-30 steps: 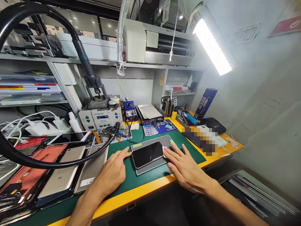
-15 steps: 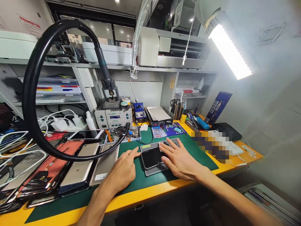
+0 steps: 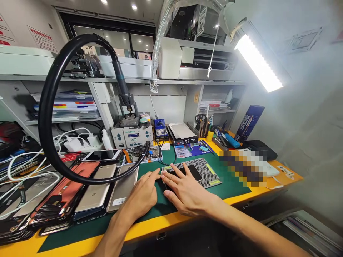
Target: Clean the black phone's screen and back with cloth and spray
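A black-screened phone [image 3: 196, 172] lies face up on a grey perforated pad [image 3: 211, 170], which rests on the green work mat [image 3: 227, 189]. My right hand [image 3: 184, 189] is laid across the left part of the screen with its fingers spread. Under its fingertips, a small white wipe [image 3: 163, 172] is pressed against the phone's left end. My left hand [image 3: 144, 191] rests on the mat at the left, index finger stretched to the phone's left edge and touching or nearly touching it. Its other fingers are partly curled. Most of the phone's left half is covered.
Several phones and panels [image 3: 98, 185] are spread at the left beside white cables [image 3: 57, 160]. A black hose [image 3: 44, 117] loops over them from the hot-air station [image 3: 134, 135]. Behind the pad stand a flat black-and-silver device [image 3: 183, 134] and tools [image 3: 225, 137]; a lit lamp [image 3: 258, 62] hangs at upper right.
My right hand has slid left along the screen with the white wipe, uncovering the phone's right end and the pad. My left hand stays at the phone's left edge. The view has shifted slightly.
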`<state>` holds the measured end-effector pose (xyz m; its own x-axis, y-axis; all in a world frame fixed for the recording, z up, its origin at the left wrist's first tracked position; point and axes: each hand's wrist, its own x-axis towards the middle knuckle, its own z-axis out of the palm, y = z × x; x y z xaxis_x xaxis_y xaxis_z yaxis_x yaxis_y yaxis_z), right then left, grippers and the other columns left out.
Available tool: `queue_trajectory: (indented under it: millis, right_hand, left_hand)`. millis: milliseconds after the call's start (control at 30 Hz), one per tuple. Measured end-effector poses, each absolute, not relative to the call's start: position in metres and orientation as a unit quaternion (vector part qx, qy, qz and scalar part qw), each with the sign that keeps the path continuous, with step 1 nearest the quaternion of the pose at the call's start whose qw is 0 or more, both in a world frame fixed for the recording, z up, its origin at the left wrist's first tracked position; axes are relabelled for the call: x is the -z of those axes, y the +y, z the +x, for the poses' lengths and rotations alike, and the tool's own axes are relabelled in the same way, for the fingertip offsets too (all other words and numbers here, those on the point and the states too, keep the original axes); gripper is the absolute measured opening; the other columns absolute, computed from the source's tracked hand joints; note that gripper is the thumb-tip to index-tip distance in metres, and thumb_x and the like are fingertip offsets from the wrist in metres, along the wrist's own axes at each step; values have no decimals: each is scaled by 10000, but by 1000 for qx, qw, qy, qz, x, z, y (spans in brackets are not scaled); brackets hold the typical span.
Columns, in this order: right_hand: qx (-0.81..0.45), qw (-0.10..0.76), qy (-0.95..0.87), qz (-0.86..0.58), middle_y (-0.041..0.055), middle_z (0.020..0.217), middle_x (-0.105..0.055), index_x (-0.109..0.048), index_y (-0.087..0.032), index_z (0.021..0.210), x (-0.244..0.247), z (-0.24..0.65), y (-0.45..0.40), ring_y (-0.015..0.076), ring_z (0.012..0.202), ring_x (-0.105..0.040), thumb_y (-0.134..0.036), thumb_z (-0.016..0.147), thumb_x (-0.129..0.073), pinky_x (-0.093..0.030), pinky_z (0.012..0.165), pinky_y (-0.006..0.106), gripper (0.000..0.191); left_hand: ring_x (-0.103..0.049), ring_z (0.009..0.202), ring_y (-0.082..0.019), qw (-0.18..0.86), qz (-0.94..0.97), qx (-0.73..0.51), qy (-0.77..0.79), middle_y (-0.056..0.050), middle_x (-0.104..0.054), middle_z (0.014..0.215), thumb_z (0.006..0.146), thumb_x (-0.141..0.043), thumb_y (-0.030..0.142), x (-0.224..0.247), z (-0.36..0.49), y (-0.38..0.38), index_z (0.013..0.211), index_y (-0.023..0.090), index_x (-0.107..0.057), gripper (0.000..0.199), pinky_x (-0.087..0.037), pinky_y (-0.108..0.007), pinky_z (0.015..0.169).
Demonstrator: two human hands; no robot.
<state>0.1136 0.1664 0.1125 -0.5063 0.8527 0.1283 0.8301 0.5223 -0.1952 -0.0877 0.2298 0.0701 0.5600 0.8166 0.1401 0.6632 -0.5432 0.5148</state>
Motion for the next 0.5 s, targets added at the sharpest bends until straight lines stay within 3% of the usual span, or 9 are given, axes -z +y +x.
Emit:
queue_trajectory:
  millis: [200, 500]
  right_hand:
    - [-96, 102, -855, -500, 67, 1622, -298, -344, -192, 1560, -113, 111, 132, 369, 1530, -75, -497, 1048, -261, -8, 1170, 719, 601]
    - [-93, 125, -832, -533, 24, 1625, -294, -337, -223, 1562, -103, 122, 117, 355, 1531, -89, -486, 1048, -273, 7, 1177, 710, 581]
  left_hand:
    - [-466, 1389, -250, 198, 862, -191, 425, -100, -621, 1391, 867, -343, 105, -70, -89, 230, 1488, 117, -409, 625, -363, -438, 1176]
    - [-514, 1338, -244, 196, 863, -212, 414, -80, -657, 1348, 866, -357, 148, -62, -90, 237, 1469, 120, -420, 607, -385, -439, 1160]
